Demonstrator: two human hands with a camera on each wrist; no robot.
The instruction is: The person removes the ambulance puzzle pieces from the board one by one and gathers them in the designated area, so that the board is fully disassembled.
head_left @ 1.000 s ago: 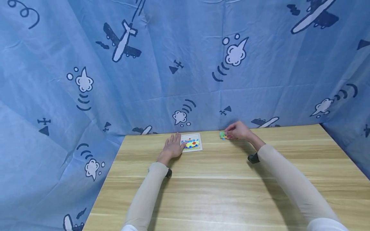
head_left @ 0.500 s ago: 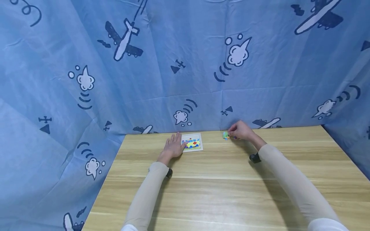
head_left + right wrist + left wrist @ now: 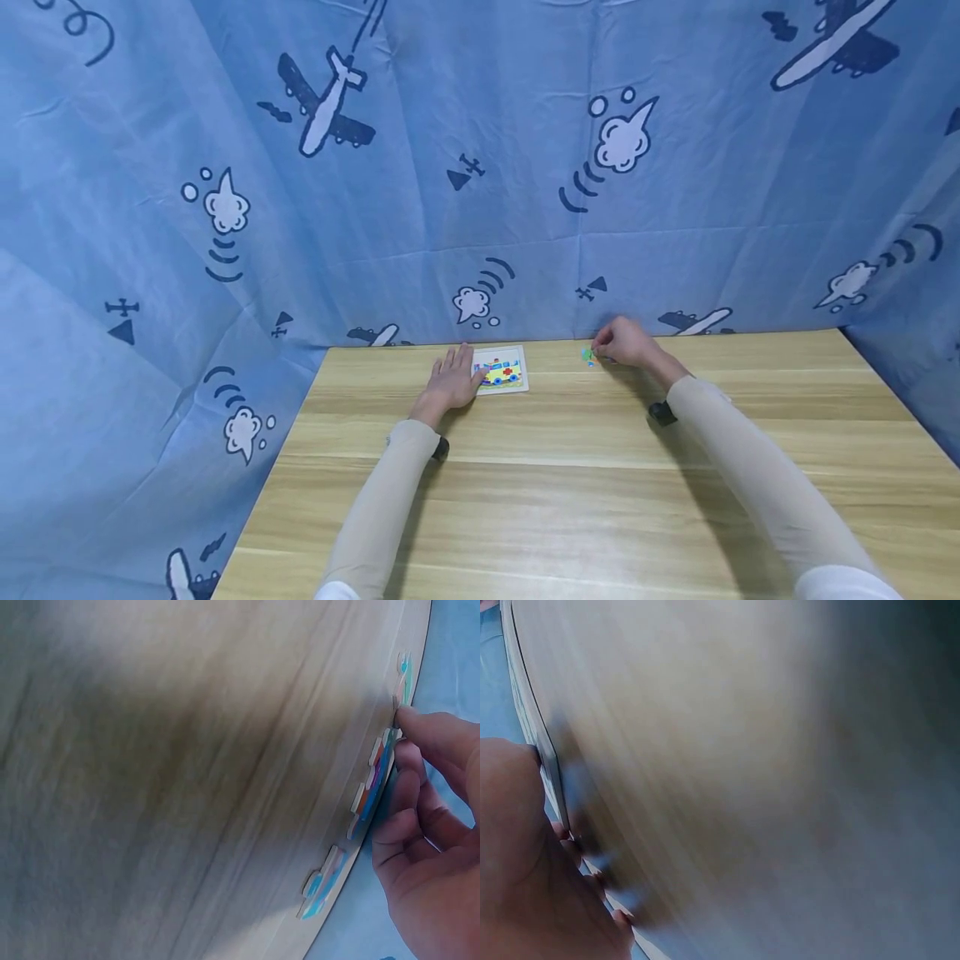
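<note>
Piece [image 3: 587,355], green, apparently pinched by right hand [image 3: 624,342]; left hand [image 3: 450,383] flat on picture board [image 3: 512,353]. Step seems pickup; next calls for clean lift.

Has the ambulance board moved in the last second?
No: the ambulance board shows no visible shift either way against the table in the head view.
</note>
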